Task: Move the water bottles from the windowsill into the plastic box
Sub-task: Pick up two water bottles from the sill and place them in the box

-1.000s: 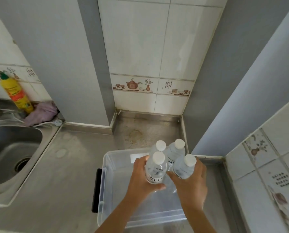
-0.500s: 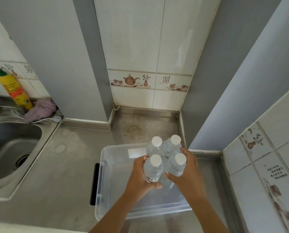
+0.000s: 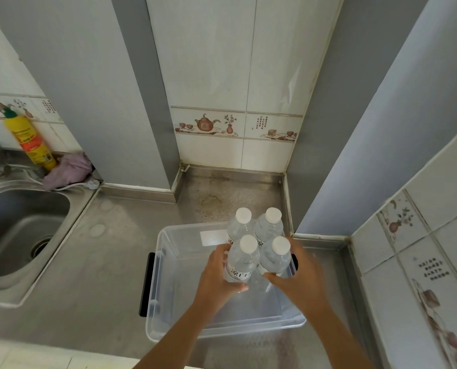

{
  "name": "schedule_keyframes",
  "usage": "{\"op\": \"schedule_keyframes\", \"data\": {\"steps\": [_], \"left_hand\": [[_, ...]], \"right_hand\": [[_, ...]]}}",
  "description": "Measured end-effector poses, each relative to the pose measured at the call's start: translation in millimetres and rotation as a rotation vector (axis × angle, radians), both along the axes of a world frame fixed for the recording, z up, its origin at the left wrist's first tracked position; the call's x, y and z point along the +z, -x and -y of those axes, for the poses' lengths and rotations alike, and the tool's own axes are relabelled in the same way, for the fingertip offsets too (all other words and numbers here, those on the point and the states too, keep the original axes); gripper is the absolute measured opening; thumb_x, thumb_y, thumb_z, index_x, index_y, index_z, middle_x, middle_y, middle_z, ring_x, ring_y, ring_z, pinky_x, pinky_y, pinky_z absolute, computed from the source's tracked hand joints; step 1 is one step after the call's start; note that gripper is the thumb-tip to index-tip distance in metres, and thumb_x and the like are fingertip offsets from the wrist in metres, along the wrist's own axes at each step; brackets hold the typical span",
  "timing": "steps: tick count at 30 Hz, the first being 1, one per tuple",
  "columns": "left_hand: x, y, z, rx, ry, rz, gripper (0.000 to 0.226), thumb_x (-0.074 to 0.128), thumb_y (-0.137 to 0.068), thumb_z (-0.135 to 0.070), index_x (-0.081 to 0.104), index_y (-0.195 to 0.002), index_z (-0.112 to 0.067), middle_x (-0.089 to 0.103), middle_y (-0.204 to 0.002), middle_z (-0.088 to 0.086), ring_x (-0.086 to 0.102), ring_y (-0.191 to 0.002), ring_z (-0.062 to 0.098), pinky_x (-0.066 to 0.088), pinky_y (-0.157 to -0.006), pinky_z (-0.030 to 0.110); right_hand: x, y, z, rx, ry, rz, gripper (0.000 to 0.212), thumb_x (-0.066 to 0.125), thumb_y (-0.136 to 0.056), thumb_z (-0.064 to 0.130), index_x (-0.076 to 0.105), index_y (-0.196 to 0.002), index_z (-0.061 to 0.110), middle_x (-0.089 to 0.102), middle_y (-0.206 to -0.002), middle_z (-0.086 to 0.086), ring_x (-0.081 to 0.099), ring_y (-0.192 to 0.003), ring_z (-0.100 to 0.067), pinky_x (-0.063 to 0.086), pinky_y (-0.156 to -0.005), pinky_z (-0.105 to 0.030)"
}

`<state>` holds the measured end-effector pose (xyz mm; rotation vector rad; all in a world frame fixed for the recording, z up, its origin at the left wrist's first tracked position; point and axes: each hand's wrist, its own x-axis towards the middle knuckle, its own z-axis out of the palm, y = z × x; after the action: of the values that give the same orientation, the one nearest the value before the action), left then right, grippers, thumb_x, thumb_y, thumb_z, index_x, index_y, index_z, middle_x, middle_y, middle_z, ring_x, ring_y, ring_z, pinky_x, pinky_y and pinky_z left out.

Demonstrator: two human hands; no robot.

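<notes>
Four upright bottles (image 3: 259, 243) are clasped together between the left hand (image 3: 216, 278) and right hand (image 3: 299, 275), fingers curled round them, over the box (image 3: 168, 288).

Both forearms are reaching toward twelve o'clock, left hand (image 3: 216, 275) and right hand (image 3: 300, 279) gripping upright water bottles (image 3: 242, 262) between them

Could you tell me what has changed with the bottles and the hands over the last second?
Both hands, left hand and right hand, have lowered the four water bottles as one cluster into the plastic box. Neither hand has let go. The box, sink and yellow bottle stayed put.
</notes>
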<state>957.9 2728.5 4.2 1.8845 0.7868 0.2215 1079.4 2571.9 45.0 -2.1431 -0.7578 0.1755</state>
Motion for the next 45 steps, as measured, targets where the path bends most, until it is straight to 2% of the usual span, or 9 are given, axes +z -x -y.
{"op": "schedule_keyframes", "data": {"steps": [7,11,14,26,29,33,38,42,45], "left_hand": [[0.0,-1.4,1.6,-0.010,0.033,-0.002,0.089,0.088,-0.048,-0.028,0.041,-0.122,-0.044,0.053,-0.123,-0.019,0.054,-0.107,-0.003,0.054,-0.090,0.039],[-1.6,-0.5,0.7,-0.004,0.038,-0.007,0.093,0.091,-0.043,-0.028,0.042,-0.121,-0.043,0.051,-0.123,-0.018,0.055,-0.107,0.001,0.055,-0.090,0.041],[-0.9,0.3,0.1,-0.011,0.038,-0.014,0.092,0.091,-0.041,-0.030,0.040,-0.114,-0.051,0.050,-0.122,-0.017,0.056,-0.107,0.002,0.056,-0.089,0.042],[10.4,7.3,3.0,-0.020,0.021,-0.046,0.086,0.089,-0.042,-0.039,0.043,-0.115,-0.046,0.057,-0.122,-0.019,0.058,-0.109,0.005,0.050,-0.095,0.044],[20.2,13.1,7.8,0.053,0.003,-0.040,0.079,0.087,-0.046,-0.045,0.043,-0.111,-0.045,0.056,-0.117,-0.023,0.057,-0.108,0.003,0.053,-0.089,0.041],[31.0,23.6,13.3,0.161,-0.040,0.018,0.074,0.091,-0.058,-0.034,0.043,-0.115,-0.039,0.056,-0.118,-0.015,0.057,-0.108,0.010,0.044,-0.077,0.022],[44.8,44.8,27.5,0.195,-0.176,0.045,0.055,0.080,-0.075,-0.040,0.046,-0.117,-0.037,0.054,-0.117,-0.020,0.055,-0.107,0.005,0.041,-0.074,0.020],[61.9,59.0,44.0,0.071,-0.385,0.090,0.051,0.063,-0.084,-0.053,0.049,-0.127,-0.030,0.052,-0.125,-0.021,0.053,-0.112,0.000,0.039,-0.082,0.020],[75.2,64.7,51.2,-0.060,-0.547,0.139,0.048,0.063,-0.087,-0.047,0.052,-0.128,-0.025,0.055,-0.128,-0.017,0.052,-0.118,0.003,0.039,-0.087,0.018]], "right_hand": [[3.4,3.9,-2.7,-0.054,0.012,0.045,0.067,0.089,-0.053,0.045,0.057,-0.110,0.030,0.069,-0.102,0.008,0.057,-0.085,-0.007,0.045,-0.081,-0.027],[2.5,1.9,-1.2,-0.030,0.086,0.024,0.075,0.078,-0.053,0.060,0.053,-0.118,0.033,0.066,-0.107,0.014,0.062,-0.094,-0.012,0.052,-0.088,-0.045],[2.5,4.9,-1.1,-0.022,0.093,0.000,0.076,0.082,-0.056,0.053,0.051,-0.122,0.031,0.066,-0.112,0.008,0.061,-0.102,-0.017,0.049,-0.093,-0.050],[12.1,5.7,11.3,0.027,0.085,0.036,0.075,0.082,-0.059,0.052,0.053,-0.125,0.030,0.064,-0.120,0.006,0.059,-0.109,-0.017,0.042,-0.096,-0.037],[17.3,7.0,17.0,0.024,0.073,0.058,0.075,0.082,-0.060,0.053,0.055,-0.125,0.028,0.063,-0.124,0.006,0.056,-0.112,-0.014,0.039,-0.099,-0.037],[23.6,12.5,23.4,0.043,0.058,0.069,0.073,0.082,-0.062,0.051,0.054,-0.125,0.028,0.061,-0.127,0.006,0.056,-0.114,-0.015,0.044,-0.101,-0.042],[32.6,28.0,35.0,0.039,0.058,0.147,0.056,0.077,-0.074,0.043,0.055,-0.123,0.025,0.061,-0.124,0.006,0.056,-0.113,-0.017,0.046,-0.098,-0.041],[44.7,45.4,52.7,0.042,0.103,0.257,0.047,0.066,-0.084,0.033,0.053,-0.129,0.026,0.058,-0.128,0.008,0.054,-0.117,-0.015,0.044,-0.098,-0.033],[51.4,62.1,67.0,-0.022,0.101,0.316,0.048,0.064,-0.085,0.029,0.051,-0.132,0.028,0.059,-0.126,0.009,0.056,-0.112,-0.015,0.050,-0.090,-0.033]]}}
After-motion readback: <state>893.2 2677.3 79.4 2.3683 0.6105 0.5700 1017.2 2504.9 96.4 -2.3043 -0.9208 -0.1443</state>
